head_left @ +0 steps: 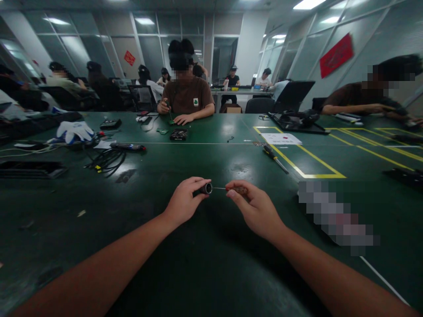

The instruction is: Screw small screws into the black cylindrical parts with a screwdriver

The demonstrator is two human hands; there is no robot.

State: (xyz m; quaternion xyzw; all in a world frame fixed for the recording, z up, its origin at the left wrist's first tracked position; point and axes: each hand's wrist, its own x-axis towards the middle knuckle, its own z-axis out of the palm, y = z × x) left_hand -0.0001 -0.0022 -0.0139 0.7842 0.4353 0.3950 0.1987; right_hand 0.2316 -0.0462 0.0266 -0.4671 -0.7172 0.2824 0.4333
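In the middle of the head view, my left hand (183,200) is wrapped round a short black cylinder (208,189) with a shiny ring at its open-looking end, which faces right. Its kind is not clear, and most of its body is hidden by the fingers. Opposite it, my right hand (259,207) grips a small screwdriver (241,190) by its orange-brown handle. The thin metal shaft points left, level with the cylinder, and its tip is at or very near the ringed end; I cannot tell whether they touch. Both hands are above the green table (198,273).
Another screwdriver (275,158) lies ahead to the right, near a white sheet (280,138) and yellow tape. Black cables (107,162), a dark pen-like tool (128,147) and white gloves (74,131) lie left. A person (188,94) works across the table; a blurred pale object (333,215) is at right.
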